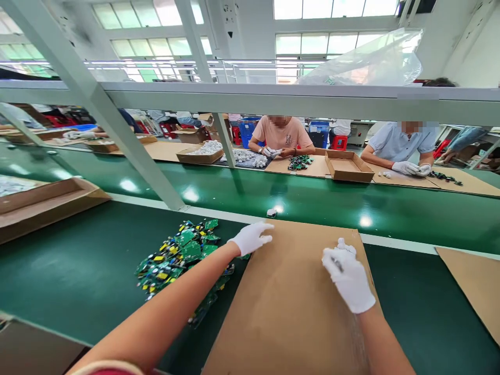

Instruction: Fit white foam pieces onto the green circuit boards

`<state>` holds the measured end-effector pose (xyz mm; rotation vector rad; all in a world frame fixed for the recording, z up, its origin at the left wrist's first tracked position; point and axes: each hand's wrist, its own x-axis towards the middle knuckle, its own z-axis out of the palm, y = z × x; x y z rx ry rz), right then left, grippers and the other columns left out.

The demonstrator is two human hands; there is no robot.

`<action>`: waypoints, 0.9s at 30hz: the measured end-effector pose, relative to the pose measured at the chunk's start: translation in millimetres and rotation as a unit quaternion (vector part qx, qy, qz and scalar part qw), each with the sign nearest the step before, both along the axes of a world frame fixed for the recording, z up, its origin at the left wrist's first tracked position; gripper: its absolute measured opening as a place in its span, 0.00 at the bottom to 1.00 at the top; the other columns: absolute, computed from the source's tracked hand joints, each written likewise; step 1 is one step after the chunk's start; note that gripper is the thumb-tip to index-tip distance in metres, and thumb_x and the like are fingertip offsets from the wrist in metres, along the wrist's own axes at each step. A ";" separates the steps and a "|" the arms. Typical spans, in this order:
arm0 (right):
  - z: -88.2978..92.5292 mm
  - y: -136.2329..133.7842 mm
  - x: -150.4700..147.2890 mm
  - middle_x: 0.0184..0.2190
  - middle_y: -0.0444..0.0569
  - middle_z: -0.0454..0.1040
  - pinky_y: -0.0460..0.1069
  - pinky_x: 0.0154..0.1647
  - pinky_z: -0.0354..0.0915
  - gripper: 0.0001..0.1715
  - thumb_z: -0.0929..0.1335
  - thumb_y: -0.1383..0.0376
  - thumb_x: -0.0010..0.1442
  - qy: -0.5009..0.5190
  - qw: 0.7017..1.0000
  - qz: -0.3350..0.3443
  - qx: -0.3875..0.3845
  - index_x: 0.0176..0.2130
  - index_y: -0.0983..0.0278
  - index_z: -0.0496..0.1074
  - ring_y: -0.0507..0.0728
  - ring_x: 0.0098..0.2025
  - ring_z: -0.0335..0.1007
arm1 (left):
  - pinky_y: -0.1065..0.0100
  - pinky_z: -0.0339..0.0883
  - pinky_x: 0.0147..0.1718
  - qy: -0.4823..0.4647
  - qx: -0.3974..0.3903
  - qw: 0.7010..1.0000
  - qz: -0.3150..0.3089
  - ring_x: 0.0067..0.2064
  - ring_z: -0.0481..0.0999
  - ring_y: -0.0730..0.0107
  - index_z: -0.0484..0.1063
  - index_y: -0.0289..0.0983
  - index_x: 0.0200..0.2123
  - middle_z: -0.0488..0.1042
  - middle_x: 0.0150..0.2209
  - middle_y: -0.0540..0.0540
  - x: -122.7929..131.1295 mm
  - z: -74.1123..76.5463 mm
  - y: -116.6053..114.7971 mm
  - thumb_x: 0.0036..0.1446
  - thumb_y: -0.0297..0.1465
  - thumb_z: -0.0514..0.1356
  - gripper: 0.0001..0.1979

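Observation:
My left hand (253,239), in a white glove, reaches over the far left edge of a brown cardboard sheet (289,291). Its fingers are stretched out and hold nothing. Beside that wrist lies a heap of green circuit boards (191,251) with yellow and black components, partly hidden by my forearm. Also gloved, my right hand (349,278) is over the right side of the cardboard, fingers curled around small white plastic parts (344,246); their exact shape is unclear. Just past the sheet, a small white piece with a dark base (271,213) sits on the green conveyor belt (312,200).
A slanted metal post (128,135) and a horizontal beam (250,99) frame the near bench. An open cardboard tray (50,203) stands at left; another cardboard sheet (476,286) lies at right. Across the belt, two co-workers (283,135) sit with boards and white parts.

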<state>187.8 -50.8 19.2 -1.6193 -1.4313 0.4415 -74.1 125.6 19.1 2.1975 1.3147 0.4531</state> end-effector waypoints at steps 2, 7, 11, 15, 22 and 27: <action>-6.3 -0.1 -17.0 0.33 0.48 0.75 0.56 0.45 0.63 0.11 0.64 0.63 0.56 -0.191 0.978 0.074 -0.046 0.38 0.56 0.75 0.58 0.37 0.69 | 0.54 0.48 0.56 0.070 0.017 0.997 -0.022 0.56 0.63 0.50 0.73 0.42 0.46 0.71 0.50 0.43 -25.7 7.0 -15.9 0.42 0.34 0.63 0.23; -16.9 -3.0 -56.1 0.47 0.55 0.73 0.59 0.54 0.54 0.18 0.64 0.64 0.56 -0.323 0.926 0.159 -0.111 0.46 0.62 0.72 0.65 0.55 0.59 | 0.47 0.40 0.56 0.206 0.023 0.978 -0.031 0.55 0.64 0.48 0.72 0.42 0.45 0.71 0.51 0.38 -57.5 8.6 -34.6 0.42 0.35 0.64 0.23; -25.7 -2.5 -58.8 0.61 0.59 0.56 0.59 0.60 0.48 0.34 0.64 0.58 0.56 -0.368 0.899 0.192 -0.137 0.58 0.71 0.60 0.66 0.63 0.45 | 0.50 0.41 0.57 0.223 0.024 0.974 -0.040 0.54 0.66 0.50 0.72 0.42 0.45 0.70 0.52 0.39 -54.7 5.8 -37.2 0.38 0.34 0.67 0.26; -31.2 -1.8 -54.3 0.64 0.60 0.46 0.63 0.62 0.41 0.41 0.64 0.54 0.54 -0.357 0.915 0.109 -0.152 0.61 0.72 0.53 0.69 0.63 0.44 | 0.51 0.48 0.55 0.198 0.049 0.979 -0.020 0.52 0.67 0.49 0.72 0.40 0.45 0.69 0.51 0.38 -47.7 17.6 -39.5 0.42 0.33 0.65 0.23; -19.4 -12.4 -73.5 0.64 0.59 0.44 0.60 0.64 0.38 0.49 0.64 0.46 0.51 -0.337 0.891 0.284 -0.115 0.62 0.70 0.51 0.66 0.66 0.33 | 0.69 0.64 0.31 -0.385 -0.205 0.900 0.026 0.35 0.72 0.67 0.70 0.35 0.48 0.71 0.41 0.42 13.3 39.9 -80.5 0.49 0.46 0.59 0.26; -19.3 -3.9 -58.7 0.64 0.64 0.41 0.62 0.63 0.39 0.50 0.64 0.48 0.53 -0.356 0.900 0.153 -0.198 0.63 0.76 0.47 0.69 0.65 0.35 | 0.74 0.62 0.26 -0.622 -0.460 0.633 0.040 0.32 0.72 0.72 0.71 0.40 0.44 0.70 0.36 0.47 55.2 22.5 -109.7 0.47 0.45 0.62 0.23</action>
